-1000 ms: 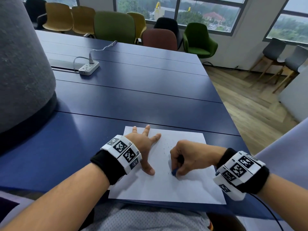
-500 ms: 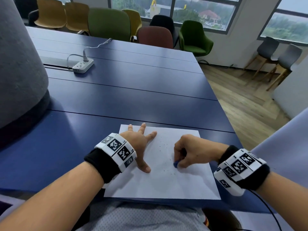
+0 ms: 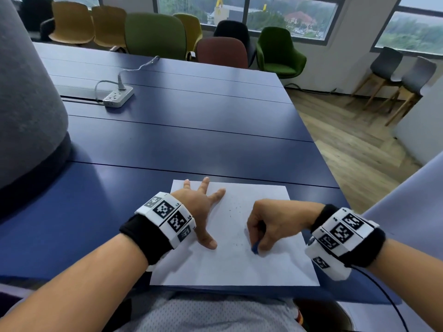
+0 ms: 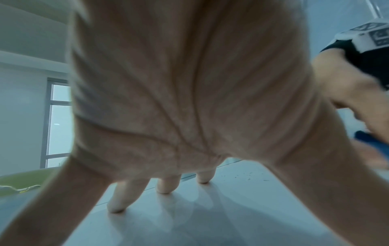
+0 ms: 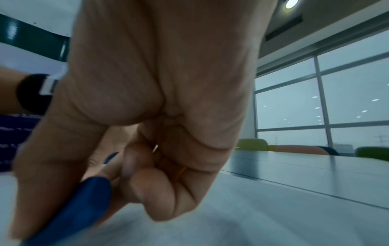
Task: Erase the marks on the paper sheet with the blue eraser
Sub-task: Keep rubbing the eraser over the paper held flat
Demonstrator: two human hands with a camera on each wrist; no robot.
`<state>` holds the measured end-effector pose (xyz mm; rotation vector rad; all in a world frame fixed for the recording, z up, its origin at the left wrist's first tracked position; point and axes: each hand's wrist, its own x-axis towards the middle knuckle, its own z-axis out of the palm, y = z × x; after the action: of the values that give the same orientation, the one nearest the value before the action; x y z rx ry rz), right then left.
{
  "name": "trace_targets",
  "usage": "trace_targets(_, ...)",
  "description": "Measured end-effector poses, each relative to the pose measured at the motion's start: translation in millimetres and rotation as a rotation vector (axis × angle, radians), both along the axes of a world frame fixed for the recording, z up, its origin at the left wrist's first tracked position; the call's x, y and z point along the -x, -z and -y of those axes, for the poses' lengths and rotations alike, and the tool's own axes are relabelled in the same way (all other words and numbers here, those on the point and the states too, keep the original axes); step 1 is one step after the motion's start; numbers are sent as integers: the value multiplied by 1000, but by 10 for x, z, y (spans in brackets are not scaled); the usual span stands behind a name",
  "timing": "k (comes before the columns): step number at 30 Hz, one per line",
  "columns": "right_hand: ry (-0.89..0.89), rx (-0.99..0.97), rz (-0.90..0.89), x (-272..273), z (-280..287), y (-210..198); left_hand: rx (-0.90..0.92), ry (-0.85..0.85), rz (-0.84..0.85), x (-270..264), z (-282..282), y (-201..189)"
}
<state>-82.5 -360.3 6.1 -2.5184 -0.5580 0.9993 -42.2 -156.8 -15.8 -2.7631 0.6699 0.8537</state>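
Blue eraser [image 3: 255, 249] in right hand [image 3: 273, 224]

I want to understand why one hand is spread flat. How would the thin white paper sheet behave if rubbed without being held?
The thin white paper sheet looks light and floppy, so it would probably slide or wrinkle on the smooth blue table. The left hand presses it flat, likely for that reason.

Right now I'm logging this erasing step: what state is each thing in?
Paper: flat on the table, speckled with crumbs.
Eraser: tip down on the paper, pinched.
Right hand: curled, pinches the eraser.
Left hand: fingers spread, presses on the paper.
Power strip: cable plugged in.
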Motion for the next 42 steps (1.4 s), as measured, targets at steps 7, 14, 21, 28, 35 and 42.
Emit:
trace_targets(7, 4, 60, 38, -139, -18, -5, -13, 9, 1, -23, 0, 30)
trace_targets(14, 201, 17, 403, -577, -31, 18, -5, -4, -10, -43, -6, 49)
trace_targets(21, 34, 47, 158, -499, -54, 13, -7, -5, -15, -21, 1, 23)
trace_targets(28, -7, 60, 129, -396, -102, 9, 1, 5, -2, -14, -2, 23)
trace_targets(35, 166, 14, 266, -586, -44, 6, 9, 3, 2, -8, -6, 27)
trace_targets(42, 70, 63, 156, -544, -126, -56, 15, -1, 4, -1, -3, 20)
